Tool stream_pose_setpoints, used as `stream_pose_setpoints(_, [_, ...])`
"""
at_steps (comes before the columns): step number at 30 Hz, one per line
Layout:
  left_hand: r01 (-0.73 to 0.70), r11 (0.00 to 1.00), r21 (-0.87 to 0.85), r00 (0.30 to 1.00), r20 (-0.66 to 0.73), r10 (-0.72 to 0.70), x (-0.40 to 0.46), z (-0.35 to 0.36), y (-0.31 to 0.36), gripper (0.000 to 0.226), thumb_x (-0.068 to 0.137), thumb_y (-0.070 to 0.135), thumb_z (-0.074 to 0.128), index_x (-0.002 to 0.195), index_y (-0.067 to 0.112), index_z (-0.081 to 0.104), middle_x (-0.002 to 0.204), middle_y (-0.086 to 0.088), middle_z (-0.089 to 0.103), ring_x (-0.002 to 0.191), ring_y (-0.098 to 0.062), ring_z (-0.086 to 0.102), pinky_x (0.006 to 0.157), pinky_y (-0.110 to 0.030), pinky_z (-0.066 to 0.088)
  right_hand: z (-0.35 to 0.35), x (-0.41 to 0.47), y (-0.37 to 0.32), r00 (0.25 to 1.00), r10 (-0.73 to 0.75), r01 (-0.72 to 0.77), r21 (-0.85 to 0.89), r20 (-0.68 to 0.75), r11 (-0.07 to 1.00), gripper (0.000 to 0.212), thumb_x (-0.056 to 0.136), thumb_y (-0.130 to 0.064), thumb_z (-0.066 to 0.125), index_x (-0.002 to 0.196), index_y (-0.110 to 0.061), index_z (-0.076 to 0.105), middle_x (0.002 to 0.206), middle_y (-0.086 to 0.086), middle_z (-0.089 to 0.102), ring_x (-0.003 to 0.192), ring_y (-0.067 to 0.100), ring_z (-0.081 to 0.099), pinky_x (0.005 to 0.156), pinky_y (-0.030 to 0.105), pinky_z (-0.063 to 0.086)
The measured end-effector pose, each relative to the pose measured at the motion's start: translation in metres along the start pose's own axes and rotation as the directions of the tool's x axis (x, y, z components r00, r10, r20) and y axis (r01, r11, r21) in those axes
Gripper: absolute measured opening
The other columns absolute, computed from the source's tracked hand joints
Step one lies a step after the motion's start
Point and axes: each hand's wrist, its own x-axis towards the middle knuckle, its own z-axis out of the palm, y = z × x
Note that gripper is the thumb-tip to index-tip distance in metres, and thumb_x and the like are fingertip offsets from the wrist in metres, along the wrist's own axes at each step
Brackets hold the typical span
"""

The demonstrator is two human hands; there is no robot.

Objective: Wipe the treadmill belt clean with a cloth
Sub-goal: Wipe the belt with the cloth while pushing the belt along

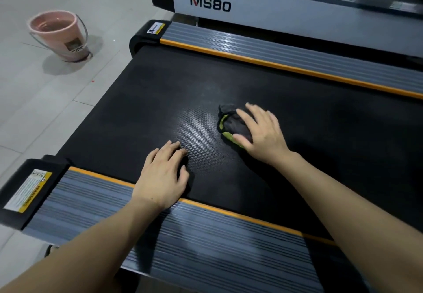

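Two bare forearms are showing, no sleeves reaching them; the left hand (pixel 163 173) and right hand (pixel 261 130) are wearing no gloves, rings or watch, and the right one's fingers are looking slightly blurred

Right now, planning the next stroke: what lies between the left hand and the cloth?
Only bare black belt between left hand and cloth, head view.

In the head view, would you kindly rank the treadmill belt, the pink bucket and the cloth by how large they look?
1. Treadmill belt, by far the largest.
2. Pink bucket, though it sits farther off.
3. Cloth, partly hidden under the right hand.
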Motion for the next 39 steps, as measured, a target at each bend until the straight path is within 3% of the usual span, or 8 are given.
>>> stream_pose_setpoints(5, [-0.002,1.0,-0.006,1.0,0.002,0.002,0.0,-0.001,0.0,0.046,0.091,0.037,0.037,0.129,0.024,0.059,0.149,0.003,0.049,0.148,-0.015,0.033,0.121,-0.041,0.026,0.008,0.007,0.0,0.996,-0.085,0.084,0.032,0.036,0.996,0.069,0.091,-0.063,0.052,0.149,-0.026,0.045,0.144,0.013,0.048,0.134,0.031,0.045,0.107,0.046,0.042])
stream_pose_setpoints(9, [0.0,1.0,-0.005,1.0,0.022,0.0,0.001,-0.001,0.002,0.047,0.09,0.038,0.036,0.129,0.027,0.059,0.152,0.004,0.047,0.149,-0.014,0.031,0.122,-0.041,0.023,0.02,0.031,0.007,0.999,-0.026,0.023,0.06,0.042,0.998,0.058,0.091,-0.054,0.057,0.14,-0.023,0.056,0.128,0.013,0.058,0.116,0.035,0.056,0.102,0.048,0.045])
stream_pose_setpoints(13, [0.01,1.0,0.0,1.0,0.011,-0.01,0.001,-0.001,0.001,0.047,0.09,0.037,0.036,0.129,0.027,0.059,0.152,0.004,0.047,0.149,-0.014,0.032,0.123,-0.039,0.022,0.022,0.036,-0.01,0.997,0.083,-0.08,0.193,-0.008,0.978,0.046,0.088,-0.044,0.066,0.126,-0.019,0.066,0.102,0.011,0.06,0.093,0.034,0.059,0.083,0.049,0.053])
stream_pose_setpoints(18, [0.024,1.0,-0.001,1.0,0.012,-0.024,0.001,-0.001,0.0,0.046,0.091,0.036,0.038,0.13,0.023,0.058,0.152,0.004,0.047,0.148,-0.013,0.031,0.122,-0.039,0.023,-0.001,-0.045,-0.054,0.924,-0.38,0.345,0.329,0.046,0.879,0.044,0.093,-0.039,0.065,0.13,-0.017,0.063,0.1,0.008,0.058,0.085,0.026,0.053,0.079,0.036,0.048])
stream_pose_setpoints(22, [0.025,1.0,0.006,0.999,0.021,-0.025,0.001,0.0,0.0,0.045,0.092,0.035,0.038,0.131,0.023,0.058,0.152,0.004,0.046,0.148,-0.013,0.03,0.123,-0.038,0.021,0.003,-0.038,-0.047,0.876,-0.483,0.465,0.25,0.013,0.849,0.041,0.092,-0.042,0.069,0.126,-0.019,0.066,0.102,0.007,0.059,0.086,0.025,0.054,0.079,0.035,0.047])
stream_pose_setpoints(28, [0.02,1.0,-0.009,1.0,0.008,-0.02,0.001,0.0,0.0,0.044,0.092,0.035,0.038,0.129,0.023,0.059,0.151,0.003,0.047,0.148,-0.013,0.031,0.123,-0.039,0.021,0.025,0.05,-0.026,0.997,-0.078,0.078,0.184,-0.012,0.98,0.037,0.091,-0.045,0.054,0.111,-0.017,0.067,0.108,0.007,0.059,0.093,0.032,0.055,0.082,0.049,0.052])
stream_pose_setpoints(34, [0.015,1.0,-0.011,1.0,0.013,-0.015,0.0,-0.001,-0.001,0.044,0.093,0.035,0.038,0.13,0.023,0.059,0.152,0.003,0.046,0.149,-0.014,0.03,0.123,-0.039,0.021,0.017,0.018,-0.036,0.996,-0.068,0.054,0.206,0.06,0.977,0.061,0.09,-0.062,0.051,0.137,-0.024,0.055,0.121,-0.001,0.06,0.107,0.026,0.052,0.097,0.044,0.047])
stream_pose_setpoints(39, [0.017,1.0,-0.024,1.0,-0.002,-0.017,0.001,-0.001,-0.001,0.045,0.091,0.036,0.036,0.128,0.024,0.059,0.151,0.003,0.047,0.148,-0.015,0.031,0.122,-0.04,0.022,0.015,0.022,-0.044,0.998,-0.043,0.03,0.234,0.052,0.972,0.042,0.089,-0.045,0.064,0.124,-0.022,0.064,0.104,0.003,0.066,0.092,0.032,0.059,0.089,0.041,0.049])
